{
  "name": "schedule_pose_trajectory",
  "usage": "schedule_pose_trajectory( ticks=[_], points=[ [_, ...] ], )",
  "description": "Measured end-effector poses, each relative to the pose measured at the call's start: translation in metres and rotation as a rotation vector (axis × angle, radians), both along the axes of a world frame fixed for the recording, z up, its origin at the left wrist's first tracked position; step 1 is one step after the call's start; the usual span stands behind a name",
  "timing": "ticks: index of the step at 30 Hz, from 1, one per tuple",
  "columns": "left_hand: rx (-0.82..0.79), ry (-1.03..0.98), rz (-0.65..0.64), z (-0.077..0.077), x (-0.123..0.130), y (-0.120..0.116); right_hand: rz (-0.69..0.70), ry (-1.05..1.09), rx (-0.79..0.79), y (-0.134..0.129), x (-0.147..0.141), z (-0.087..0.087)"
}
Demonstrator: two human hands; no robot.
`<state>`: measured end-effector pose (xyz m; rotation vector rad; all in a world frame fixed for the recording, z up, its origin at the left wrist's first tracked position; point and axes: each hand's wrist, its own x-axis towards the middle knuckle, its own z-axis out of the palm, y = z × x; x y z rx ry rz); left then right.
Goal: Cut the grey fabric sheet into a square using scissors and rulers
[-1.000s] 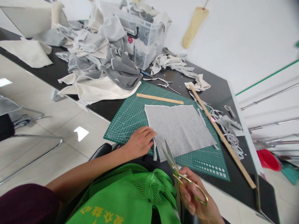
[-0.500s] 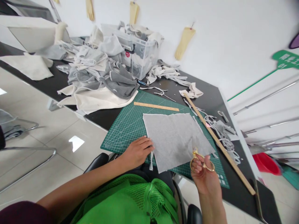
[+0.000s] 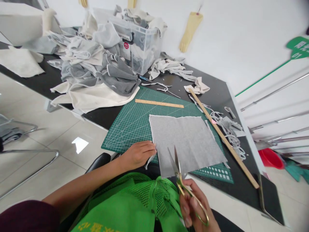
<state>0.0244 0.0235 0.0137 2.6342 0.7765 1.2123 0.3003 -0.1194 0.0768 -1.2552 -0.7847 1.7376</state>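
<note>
A grey piece of cloth (image 3: 185, 141) lies on the green cutting mat (image 3: 123, 129), its near edge reaching past the mat's front. At its left edge is my left hand (image 3: 141, 153), fingers closed on the cloth's border, and a thin trimmed strip (image 3: 150, 162) dangles below them. My right hand (image 3: 193, 201) holds gold-handled scissors (image 3: 178, 167) by the finger loops. Their blades are slightly parted and point away from me, over the lower left part of the cloth.
A short wooden ruler (image 3: 159, 103) lies across the mat, a longer wooden ruler (image 3: 222, 137) down its right side. Fabric pieces (image 3: 96, 77) are heaped at the left beside a clear plastic bin (image 3: 145, 48). Cut strips (image 3: 233, 135) lie at the right. Rubber gloves (image 3: 190, 32) hang on the wall.
My right hand has brought the scissors left and closer to me, and their blades now show parted. My left hand stays at the cloth's left edge; its strip has swung left.
</note>
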Motion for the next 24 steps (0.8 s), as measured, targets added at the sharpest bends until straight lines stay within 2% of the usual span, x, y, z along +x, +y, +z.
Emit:
schedule_pose_trajectory(
  ticks=[3,5,10,16,24],
  points=[
    [0.023,-0.014,0.012,-0.001,0.000,-0.001,0.139,0.026,-0.083,-0.004,-0.013,0.006],
    [0.044,-0.022,0.017,-0.001,0.001,-0.002,0.170,0.005,-0.098,-0.001,-0.017,0.006],
    [0.067,-0.001,0.014,-0.002,0.002,-0.003,0.175,-0.049,-0.076,0.012,-0.024,0.001],
    [0.078,0.009,-0.004,-0.004,0.000,-0.003,0.189,-0.162,0.024,0.038,-0.047,-0.006],
    [0.081,-0.006,-0.021,0.004,0.000,-0.003,0.151,-0.142,0.073,0.059,-0.063,-0.012]
  ],
)
